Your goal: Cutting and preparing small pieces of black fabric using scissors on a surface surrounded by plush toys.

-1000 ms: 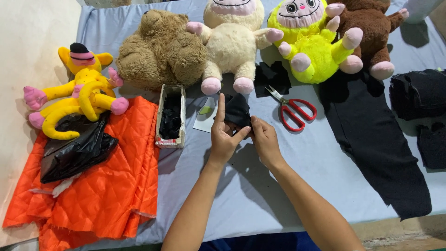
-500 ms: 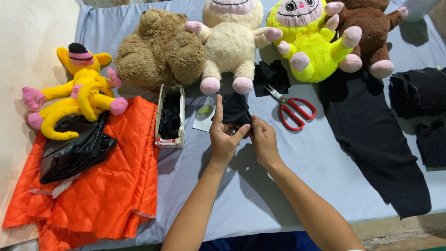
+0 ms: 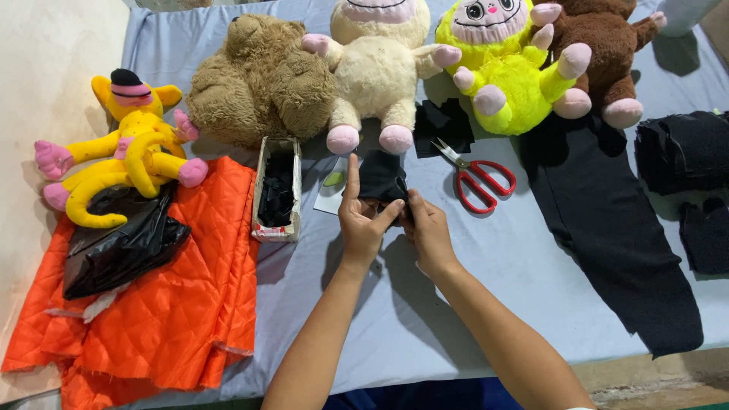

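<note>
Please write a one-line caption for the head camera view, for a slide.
Both hands, left hand and right hand, pinch a small black fabric piece beside red-handled scissors.

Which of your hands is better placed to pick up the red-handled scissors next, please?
Probably the right hand: the red-handled scissors lie just to its right, while the left hand sits farther away, both pinching the small black fabric piece.

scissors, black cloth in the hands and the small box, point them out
scissors [image 3: 486, 186], head view, on the red handles
black cloth [image 3: 381, 178], head view, on its upper fold
small box [image 3: 262, 228], head view, on its near rim

Single head-worn view, steeply downward and close over the cloth-covered table [image 3: 471, 288], toys along its far edge.
</note>
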